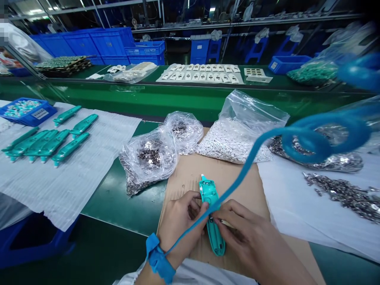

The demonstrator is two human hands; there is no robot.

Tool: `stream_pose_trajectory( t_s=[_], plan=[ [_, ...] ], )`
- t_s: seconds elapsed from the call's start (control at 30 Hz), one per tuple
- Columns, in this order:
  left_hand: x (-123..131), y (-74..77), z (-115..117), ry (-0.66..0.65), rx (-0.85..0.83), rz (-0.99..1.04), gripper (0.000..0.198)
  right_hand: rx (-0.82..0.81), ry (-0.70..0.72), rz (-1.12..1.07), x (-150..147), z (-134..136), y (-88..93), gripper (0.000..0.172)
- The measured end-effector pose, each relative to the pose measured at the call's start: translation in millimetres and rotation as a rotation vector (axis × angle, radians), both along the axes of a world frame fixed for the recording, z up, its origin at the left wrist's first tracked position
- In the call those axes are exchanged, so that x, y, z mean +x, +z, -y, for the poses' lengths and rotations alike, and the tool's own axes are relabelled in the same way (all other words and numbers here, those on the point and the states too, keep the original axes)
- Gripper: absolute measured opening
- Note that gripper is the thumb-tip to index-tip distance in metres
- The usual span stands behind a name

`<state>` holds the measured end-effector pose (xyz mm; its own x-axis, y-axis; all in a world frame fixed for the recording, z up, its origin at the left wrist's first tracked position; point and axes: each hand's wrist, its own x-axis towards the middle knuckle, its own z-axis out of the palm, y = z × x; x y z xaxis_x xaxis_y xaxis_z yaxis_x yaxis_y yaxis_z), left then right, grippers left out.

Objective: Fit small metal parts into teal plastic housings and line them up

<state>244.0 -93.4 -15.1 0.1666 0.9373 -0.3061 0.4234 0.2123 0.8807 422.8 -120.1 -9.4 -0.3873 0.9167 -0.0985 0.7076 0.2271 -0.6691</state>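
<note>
A long teal plastic housing (216, 237) lies open side up on the cardboard, its white tip pointing away from me. My left hand (182, 219) grips its left edge with thumb and fingers, and a blue band (159, 259) with a coiled cord is round that wrist. From the right, my right hand (246, 229) pinches at the middle of the housing. A thin pale piece shows by its fingers, but what they hold is too small and partly covered. The blue cord (237, 182) crosses in front of the housing.
Plastic bags of small metal parts (150, 158) and a bag of white pieces (228, 138) stand beyond the cardboard (184, 174). Loose metal clips (344, 194) lie at right. Several teal housings (47, 144) and a blue bin (32, 113) are at left. White shells (204, 75) line the back.
</note>
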Motion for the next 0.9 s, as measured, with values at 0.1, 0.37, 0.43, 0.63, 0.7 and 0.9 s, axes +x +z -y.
stream_pose_trajectory(
  t_s=[0.1,0.37,0.43,0.63,0.7,0.9],
  plan=[
    [0,-1.3,0,0.0,0.016,0.013,0.02,0.034,0.013,0.086,3,0,-0.7,0.027],
    [-1,-1.1,0,-0.015,0.025,0.034,0.018,0.175,0.104,0.202,7,-6,0.5,0.022],
    [-1,-1.1,0,-0.017,0.025,0.04,0.019,0.213,0.161,0.215,9,-8,3.5,0.025],
    [0,-0.6,1,-0.006,0.031,0.019,0.02,0.236,0.237,0.32,15,-10,5.7,0.038],
    [0,-0.7,1,-0.004,0.031,0.017,0.02,0.234,0.258,0.337,14,-10,6.1,0.035],
    [0,-2.1,0,-0.02,-0.002,0.043,0.021,0.271,0.249,0.371,9,-9,8.9,0.025]
  ],
)
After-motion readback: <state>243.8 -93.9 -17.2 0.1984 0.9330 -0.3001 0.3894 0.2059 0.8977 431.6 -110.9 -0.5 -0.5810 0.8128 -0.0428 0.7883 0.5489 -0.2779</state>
